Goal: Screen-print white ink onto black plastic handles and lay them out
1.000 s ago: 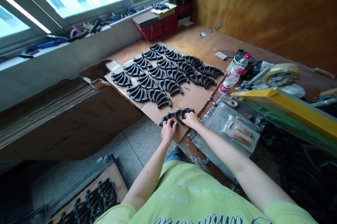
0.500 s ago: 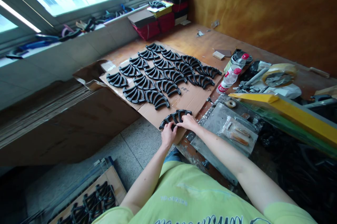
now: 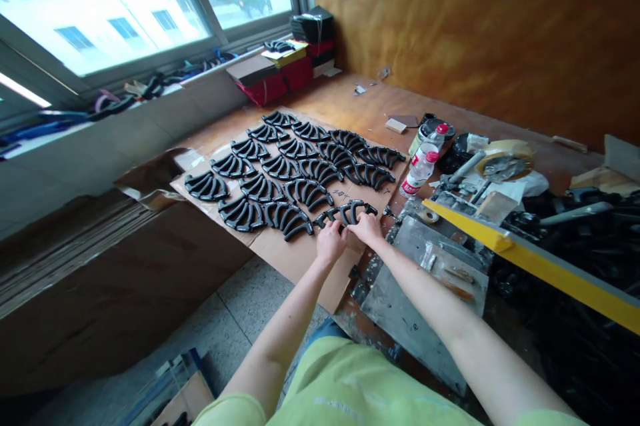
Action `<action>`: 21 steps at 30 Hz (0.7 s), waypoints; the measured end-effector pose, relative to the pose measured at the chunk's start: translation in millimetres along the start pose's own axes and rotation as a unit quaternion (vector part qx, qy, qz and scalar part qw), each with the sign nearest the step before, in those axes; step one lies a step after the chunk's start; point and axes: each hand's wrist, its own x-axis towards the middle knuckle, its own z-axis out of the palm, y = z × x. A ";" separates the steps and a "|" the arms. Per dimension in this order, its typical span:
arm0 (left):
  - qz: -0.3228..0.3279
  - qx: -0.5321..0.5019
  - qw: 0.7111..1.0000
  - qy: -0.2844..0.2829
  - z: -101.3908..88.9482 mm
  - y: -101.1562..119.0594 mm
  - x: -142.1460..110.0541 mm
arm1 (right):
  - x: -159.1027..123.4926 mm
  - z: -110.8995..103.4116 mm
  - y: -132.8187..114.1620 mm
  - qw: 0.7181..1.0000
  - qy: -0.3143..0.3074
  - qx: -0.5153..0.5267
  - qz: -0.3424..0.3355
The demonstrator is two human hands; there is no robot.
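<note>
Both hands hold a glossy black fan-shaped ribbed piece [image 3: 352, 212] by its near edge, low over or on the cardboard sheet [image 3: 295, 258]. My left hand [image 3: 332, 242] grips it near the middle, with fingers closed. Close beside it, my right hand [image 3: 366, 229] pinches toward the right end. My fingers partly hide the near edge. Several similar black pieces [image 3: 243, 214] lie in rows on the cardboard, beyond and to the left of my hands.
Right of the cardboard stand plastic bottles with red caps [image 3: 419, 174]. Nearby are a tape roll [image 3: 506, 161], a yellow bar [image 3: 467, 226] and a grey plate [image 3: 400, 299] with small tools on it. Cardboard [image 3: 100, 279] stands at left. Red boxes [image 3: 299, 79] sit by the window.
My hands have moved the black piece forward across the cardboard, nearer the rows of other pieces. The camera view has tilted up and turned slightly right.
</note>
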 end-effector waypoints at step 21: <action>0.125 0.101 0.984 -0.074 27.8 31.0 87.8 | 27.4 23.1 25.3 0.981 0.023 0.093 0.166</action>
